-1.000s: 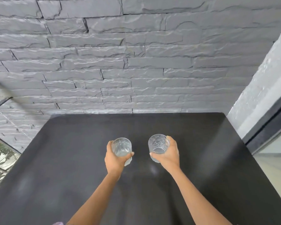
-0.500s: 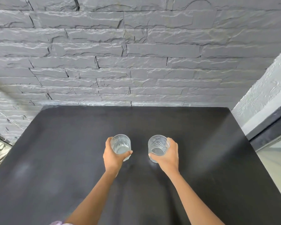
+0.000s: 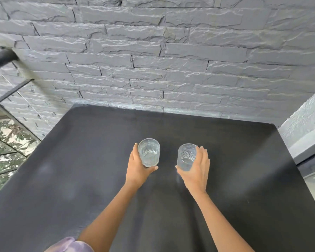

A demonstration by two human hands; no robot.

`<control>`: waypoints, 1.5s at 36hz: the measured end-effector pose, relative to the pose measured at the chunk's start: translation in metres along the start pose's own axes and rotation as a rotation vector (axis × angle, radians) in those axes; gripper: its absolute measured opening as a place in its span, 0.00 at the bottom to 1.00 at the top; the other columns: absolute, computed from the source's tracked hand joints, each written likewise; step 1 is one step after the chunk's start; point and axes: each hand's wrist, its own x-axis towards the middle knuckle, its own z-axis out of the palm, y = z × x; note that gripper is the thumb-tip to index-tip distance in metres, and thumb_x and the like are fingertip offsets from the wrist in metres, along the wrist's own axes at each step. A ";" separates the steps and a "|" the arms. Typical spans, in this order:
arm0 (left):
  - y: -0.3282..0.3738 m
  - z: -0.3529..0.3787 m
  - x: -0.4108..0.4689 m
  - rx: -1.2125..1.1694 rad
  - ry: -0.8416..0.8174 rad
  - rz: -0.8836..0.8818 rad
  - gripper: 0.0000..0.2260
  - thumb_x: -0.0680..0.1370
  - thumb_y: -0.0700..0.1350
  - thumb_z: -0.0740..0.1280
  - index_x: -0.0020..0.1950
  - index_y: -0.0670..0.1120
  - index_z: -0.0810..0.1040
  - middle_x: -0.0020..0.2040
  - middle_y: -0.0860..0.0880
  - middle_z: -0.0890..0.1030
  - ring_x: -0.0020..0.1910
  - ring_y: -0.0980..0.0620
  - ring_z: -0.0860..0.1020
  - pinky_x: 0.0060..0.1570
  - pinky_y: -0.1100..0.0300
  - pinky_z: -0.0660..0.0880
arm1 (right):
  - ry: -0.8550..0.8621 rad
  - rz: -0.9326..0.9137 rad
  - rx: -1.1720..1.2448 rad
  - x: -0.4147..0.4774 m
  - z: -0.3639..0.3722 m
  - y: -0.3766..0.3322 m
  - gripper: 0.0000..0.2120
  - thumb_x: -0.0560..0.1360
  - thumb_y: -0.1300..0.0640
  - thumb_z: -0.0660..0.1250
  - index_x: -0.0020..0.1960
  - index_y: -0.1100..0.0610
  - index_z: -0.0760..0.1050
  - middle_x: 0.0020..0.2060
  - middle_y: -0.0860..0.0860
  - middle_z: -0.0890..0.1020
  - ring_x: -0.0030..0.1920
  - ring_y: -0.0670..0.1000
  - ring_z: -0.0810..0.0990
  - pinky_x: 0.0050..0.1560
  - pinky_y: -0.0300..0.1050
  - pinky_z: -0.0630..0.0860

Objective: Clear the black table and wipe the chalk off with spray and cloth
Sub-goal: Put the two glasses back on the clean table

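— Where are the glasses?
— Mid-table, side by side, apart. The left hand grasps the left glass; the right hand cups the right glass.
— Room?
— Both are well in from every table edge; the far edge meets the wall.

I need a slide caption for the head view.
Left hand grips the left glass, right hand the right glass, at a black table.

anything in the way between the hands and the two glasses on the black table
Nothing visible does. The left hand is round the left glass, the right hand round the right glass, on the black table.
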 end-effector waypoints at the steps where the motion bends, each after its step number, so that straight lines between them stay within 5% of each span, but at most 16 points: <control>1: 0.001 -0.003 -0.005 0.006 0.006 0.009 0.50 0.67 0.47 0.78 0.77 0.45 0.47 0.77 0.49 0.54 0.75 0.51 0.55 0.65 0.62 0.58 | 0.017 -0.030 -0.010 -0.003 -0.001 -0.003 0.45 0.63 0.52 0.78 0.72 0.60 0.59 0.72 0.57 0.61 0.74 0.58 0.55 0.74 0.56 0.51; 6: 0.004 -0.021 -0.027 0.021 0.035 0.100 0.44 0.70 0.51 0.74 0.76 0.46 0.51 0.76 0.50 0.56 0.75 0.53 0.55 0.63 0.69 0.56 | 0.092 -0.184 -0.013 -0.026 0.001 -0.025 0.41 0.62 0.53 0.79 0.68 0.64 0.66 0.70 0.60 0.64 0.73 0.60 0.56 0.72 0.61 0.53; 12: -0.014 -0.062 -0.055 0.026 0.121 0.105 0.36 0.75 0.49 0.70 0.76 0.45 0.53 0.77 0.48 0.55 0.76 0.51 0.52 0.70 0.60 0.56 | 0.094 -0.310 0.077 -0.063 0.018 -0.074 0.37 0.63 0.54 0.79 0.66 0.64 0.69 0.71 0.61 0.64 0.74 0.61 0.53 0.70 0.66 0.56; 21: -0.098 -0.143 -0.142 -0.005 0.274 0.003 0.30 0.77 0.46 0.68 0.75 0.46 0.58 0.76 0.49 0.59 0.76 0.52 0.55 0.67 0.66 0.55 | -0.055 -0.414 0.189 -0.173 0.068 -0.143 0.32 0.66 0.55 0.77 0.65 0.63 0.70 0.71 0.61 0.64 0.74 0.61 0.53 0.73 0.61 0.48; 28: -0.198 -0.203 -0.253 0.005 0.411 -0.130 0.23 0.76 0.40 0.68 0.70 0.43 0.65 0.70 0.46 0.69 0.70 0.48 0.66 0.67 0.52 0.66 | -0.226 -0.493 0.281 -0.307 0.118 -0.187 0.26 0.69 0.59 0.74 0.63 0.64 0.71 0.71 0.62 0.64 0.74 0.60 0.53 0.72 0.62 0.56; 33: -0.288 -0.215 -0.335 0.062 0.548 -0.295 0.15 0.76 0.40 0.67 0.62 0.45 0.73 0.56 0.53 0.75 0.56 0.55 0.73 0.55 0.63 0.67 | -0.366 -0.606 0.271 -0.417 0.161 -0.194 0.19 0.71 0.62 0.72 0.60 0.64 0.73 0.68 0.60 0.69 0.73 0.56 0.62 0.65 0.51 0.70; 37: -0.352 -0.208 -0.366 -0.013 0.480 -0.489 0.09 0.78 0.41 0.65 0.57 0.46 0.75 0.51 0.53 0.78 0.52 0.51 0.78 0.51 0.60 0.72 | -0.569 -0.441 0.206 -0.479 0.198 -0.190 0.24 0.70 0.57 0.73 0.63 0.65 0.73 0.65 0.61 0.73 0.68 0.59 0.69 0.60 0.52 0.75; 42: -0.416 -0.183 -0.374 -0.140 0.315 -0.601 0.14 0.82 0.46 0.57 0.64 0.43 0.73 0.61 0.47 0.77 0.60 0.51 0.73 0.50 0.75 0.62 | -0.801 -0.173 0.057 -0.526 0.253 -0.176 0.36 0.73 0.44 0.68 0.72 0.63 0.62 0.71 0.59 0.65 0.72 0.56 0.63 0.65 0.47 0.67; 46: -0.452 -0.164 -0.365 -0.308 0.325 -0.692 0.18 0.82 0.54 0.52 0.64 0.47 0.73 0.61 0.50 0.76 0.63 0.49 0.72 0.57 0.63 0.65 | -0.866 -0.097 -0.041 -0.540 0.297 -0.172 0.40 0.73 0.40 0.65 0.74 0.64 0.58 0.71 0.60 0.66 0.70 0.58 0.64 0.66 0.55 0.66; 50: -0.475 -0.151 -0.356 -0.370 0.299 -0.723 0.14 0.81 0.59 0.48 0.45 0.60 0.71 0.46 0.61 0.76 0.48 0.57 0.73 0.46 0.62 0.66 | -0.838 0.003 -0.071 -0.546 0.326 -0.170 0.36 0.71 0.41 0.68 0.68 0.64 0.65 0.62 0.62 0.75 0.62 0.61 0.73 0.61 0.61 0.69; 54: -0.491 -0.146 -0.354 -0.426 0.203 -0.708 0.30 0.77 0.66 0.43 0.66 0.51 0.72 0.66 0.50 0.74 0.65 0.51 0.70 0.60 0.59 0.62 | -0.856 0.058 -0.012 -0.544 0.334 -0.162 0.23 0.71 0.46 0.70 0.57 0.63 0.73 0.51 0.63 0.81 0.52 0.62 0.79 0.52 0.58 0.75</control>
